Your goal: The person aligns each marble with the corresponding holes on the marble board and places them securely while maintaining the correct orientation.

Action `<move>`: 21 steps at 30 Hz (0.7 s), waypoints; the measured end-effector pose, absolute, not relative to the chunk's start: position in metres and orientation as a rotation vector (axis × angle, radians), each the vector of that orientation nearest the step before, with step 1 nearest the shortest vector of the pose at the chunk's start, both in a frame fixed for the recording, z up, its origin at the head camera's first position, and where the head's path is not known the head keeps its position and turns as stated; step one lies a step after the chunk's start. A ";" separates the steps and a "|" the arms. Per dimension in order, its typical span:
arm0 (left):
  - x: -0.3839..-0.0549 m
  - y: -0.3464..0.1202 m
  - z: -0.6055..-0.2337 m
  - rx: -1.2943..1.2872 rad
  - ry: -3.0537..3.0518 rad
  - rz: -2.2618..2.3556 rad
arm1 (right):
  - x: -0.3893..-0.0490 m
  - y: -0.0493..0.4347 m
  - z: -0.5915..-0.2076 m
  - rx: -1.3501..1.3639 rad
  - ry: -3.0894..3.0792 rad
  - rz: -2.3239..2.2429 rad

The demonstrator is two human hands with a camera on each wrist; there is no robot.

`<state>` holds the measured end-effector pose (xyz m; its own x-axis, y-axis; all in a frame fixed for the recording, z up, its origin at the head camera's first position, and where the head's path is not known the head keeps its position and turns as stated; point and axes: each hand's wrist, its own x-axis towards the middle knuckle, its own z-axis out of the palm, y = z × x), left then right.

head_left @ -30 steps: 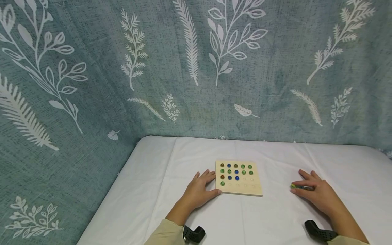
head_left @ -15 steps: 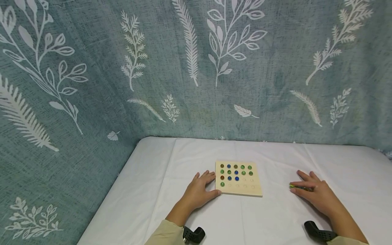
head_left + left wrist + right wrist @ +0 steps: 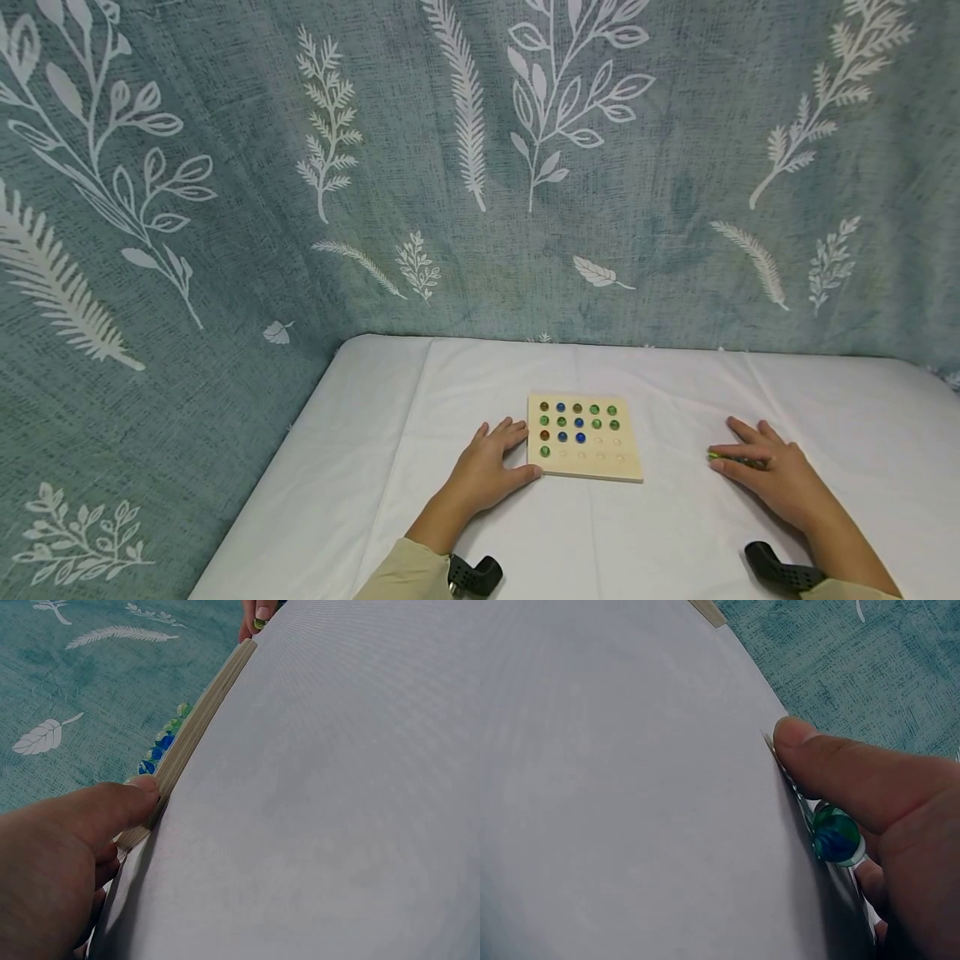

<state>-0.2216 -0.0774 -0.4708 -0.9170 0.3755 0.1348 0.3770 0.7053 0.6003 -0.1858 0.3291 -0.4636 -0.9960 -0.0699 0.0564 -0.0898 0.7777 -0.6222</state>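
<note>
A pale wooden board (image 3: 588,468) with rows of round hollows lies on the white cloth. Green, blue and amber marbles (image 3: 579,422) fill its upper rows and part of the lower ones. My left hand (image 3: 486,468) rests at its left side, straight fingers against that edge and thumb on the near corner. To the right, my right hand (image 3: 783,477) pinches a yellow-green marble (image 3: 712,456) between thumb and fingertips, low over the cloth. Under that palm, the right wrist view shows a green-blue marble (image 3: 836,835) beside a thin shiny edge; the fingers are mostly hidden behind the thumb.
White cloth (image 3: 660,533) covers the table, with a stretch of it between board and right hand. A teal curtain (image 3: 465,250) with white leaf prints hangs behind and at the left. Black wrist devices (image 3: 480,575) sit at both cuffs.
My right hand has shifted very slightly left with the yellow-green marble at its fingertips. Left hand and board stay in place.
</note>
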 end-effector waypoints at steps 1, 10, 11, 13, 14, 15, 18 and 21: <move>-0.222 -0.077 -0.471 -0.641 -2.898 -1.020 | -0.186 0.329 -0.464 0.131 -2.933 1.029; -0.221 -0.077 -0.471 -0.637 -2.895 -1.015 | -0.185 0.328 -0.464 0.091 -2.921 1.018; -0.221 -0.077 -0.471 -0.636 -2.894 -1.014 | -0.185 0.327 -0.464 0.084 -2.920 1.011; -0.221 -0.077 -0.471 -0.637 -2.894 -1.012 | -0.186 0.326 -0.464 0.069 -2.910 0.985; -0.221 -0.077 -0.471 -0.637 -2.893 -1.010 | -0.186 0.325 -0.464 0.064 -2.904 0.971; -0.221 -0.077 -0.471 -0.637 -2.893 -1.009 | -0.187 0.324 -0.464 0.062 -2.897 0.956; -0.221 -0.077 -0.471 -0.640 -2.895 -1.012 | -0.188 0.319 -0.464 0.077 -2.876 0.907; -0.222 -0.077 -0.471 -0.641 -2.897 -1.015 | -0.190 0.314 -0.464 0.109 -2.859 0.862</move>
<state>-0.2217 -0.0773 -0.4705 -0.9164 0.3760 0.1372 0.3794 0.7067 0.5971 -0.1897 0.3136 -0.4638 -0.9856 -0.0255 0.1671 -0.1137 0.8317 -0.5434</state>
